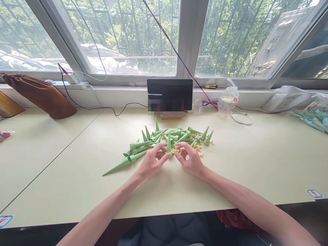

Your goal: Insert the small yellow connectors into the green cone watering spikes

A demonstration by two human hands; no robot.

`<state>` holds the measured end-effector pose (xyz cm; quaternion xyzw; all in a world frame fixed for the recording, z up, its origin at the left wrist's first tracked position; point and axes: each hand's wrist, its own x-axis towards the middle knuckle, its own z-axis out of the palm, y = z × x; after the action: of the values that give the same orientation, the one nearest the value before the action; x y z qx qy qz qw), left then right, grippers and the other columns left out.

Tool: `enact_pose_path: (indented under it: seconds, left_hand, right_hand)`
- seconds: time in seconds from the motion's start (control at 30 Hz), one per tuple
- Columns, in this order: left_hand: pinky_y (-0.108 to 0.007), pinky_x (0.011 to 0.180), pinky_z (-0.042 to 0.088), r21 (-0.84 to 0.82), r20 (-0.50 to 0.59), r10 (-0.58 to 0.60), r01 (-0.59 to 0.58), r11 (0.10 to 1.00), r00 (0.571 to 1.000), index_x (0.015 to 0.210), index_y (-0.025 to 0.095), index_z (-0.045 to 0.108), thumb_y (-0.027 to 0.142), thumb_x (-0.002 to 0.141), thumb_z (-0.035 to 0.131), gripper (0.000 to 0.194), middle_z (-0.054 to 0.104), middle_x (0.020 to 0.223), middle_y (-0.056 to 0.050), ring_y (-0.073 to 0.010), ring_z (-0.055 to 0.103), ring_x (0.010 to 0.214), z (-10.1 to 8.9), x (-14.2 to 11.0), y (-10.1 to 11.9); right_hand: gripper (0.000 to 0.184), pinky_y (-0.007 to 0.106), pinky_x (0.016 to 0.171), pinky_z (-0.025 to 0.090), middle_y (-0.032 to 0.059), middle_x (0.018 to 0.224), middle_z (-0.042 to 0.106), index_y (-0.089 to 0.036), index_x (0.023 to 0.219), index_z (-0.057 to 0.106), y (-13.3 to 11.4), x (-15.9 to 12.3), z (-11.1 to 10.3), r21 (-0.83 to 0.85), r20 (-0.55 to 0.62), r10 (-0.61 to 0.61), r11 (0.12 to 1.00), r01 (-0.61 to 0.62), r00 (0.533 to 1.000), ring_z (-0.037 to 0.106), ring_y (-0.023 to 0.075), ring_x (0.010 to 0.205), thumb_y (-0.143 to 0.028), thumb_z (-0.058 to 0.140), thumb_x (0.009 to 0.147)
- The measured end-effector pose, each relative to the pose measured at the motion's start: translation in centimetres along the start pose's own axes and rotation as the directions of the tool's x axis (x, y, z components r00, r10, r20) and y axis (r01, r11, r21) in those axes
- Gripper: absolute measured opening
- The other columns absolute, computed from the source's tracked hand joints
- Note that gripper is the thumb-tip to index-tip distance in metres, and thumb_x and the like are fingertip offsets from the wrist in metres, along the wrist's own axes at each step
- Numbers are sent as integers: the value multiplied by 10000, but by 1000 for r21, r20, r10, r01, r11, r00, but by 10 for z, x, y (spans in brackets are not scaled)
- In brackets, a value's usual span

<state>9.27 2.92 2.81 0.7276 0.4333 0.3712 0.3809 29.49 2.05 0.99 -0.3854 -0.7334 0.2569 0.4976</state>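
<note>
A pale green plastic spike [168,142] stands upright on its wide end between my two hands. My left hand [151,160] is at its left side, with thumb and index finger curved and apart; the thumb tip is close to the spike's base, and I cannot tell whether it touches. My right hand [190,160] curves in from the other side, its thumb and index tips also apart, beside a small yellow plastic piece [175,150]. Behind both hands spreads a heap of green spikes [139,145], some lying, some upright, with several small yellow pieces [197,147] among them.
A dark-screened tablet [170,94] leans on a small stand at the back. A brown drawstring bag [46,97] lies at far left. A plastic bag with a cup [229,99], a coiled white cable [242,118] and more plastic bags [284,98] stand along the window side.
</note>
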Motion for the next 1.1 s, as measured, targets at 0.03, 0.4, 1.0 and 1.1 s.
enact_pose_path:
  seconds: [0.03, 0.4, 1.0, 1.1]
  left_hand:
    - [-254, 532, 538, -22, 3, -14, 14, 1000, 1000, 1195, 212, 549, 458, 891, 624, 398, 594, 928, -16, -104, 582, 583, 0, 0, 0]
    - [-261, 543, 538, -68, 18, -60, 61, 996, 998, 1172, 191, 557, 467, 882, 636, 408, 586, 882, -18, -112, 570, 594, -1, 0, 2]
    - [-246, 553, 519, 117, -7, 96, -95, 989, 995, 1154, 213, 557, 421, 900, 613, 333, 602, 916, -13, -81, 536, 534, 1, 0, 2]
    - [-244, 558, 517, 145, -9, 110, -108, 984, 994, 1154, 215, 564, 407, 900, 613, 323, 612, 918, -11, -75, 532, 521, 0, 0, 2]
  right_hand:
    - [232, 235, 509, 466, 47, 966, 616, -210, 1172, 556, 0, 0, 0, -4, 2, -10, 1000, 10, 1000, 542, 88, 551, -287, 559, 954]
    - [198, 270, 549, 511, 55, 930, 630, -223, 1145, 610, 9, 0, 2, -56, 5, -67, 996, 67, 998, 583, 135, 626, -318, 531, 990]
    - [302, 276, 562, 446, 29, 725, 622, -188, 914, 647, 10, 0, 2, -126, 50, -32, 991, 39, 998, 531, 143, 583, -399, 459, 1020]
    - [327, 268, 559, 420, 18, 692, 600, -189, 856, 627, 11, 0, 2, -127, 66, -29, 991, 37, 997, 508, 136, 566, -399, 442, 1025]
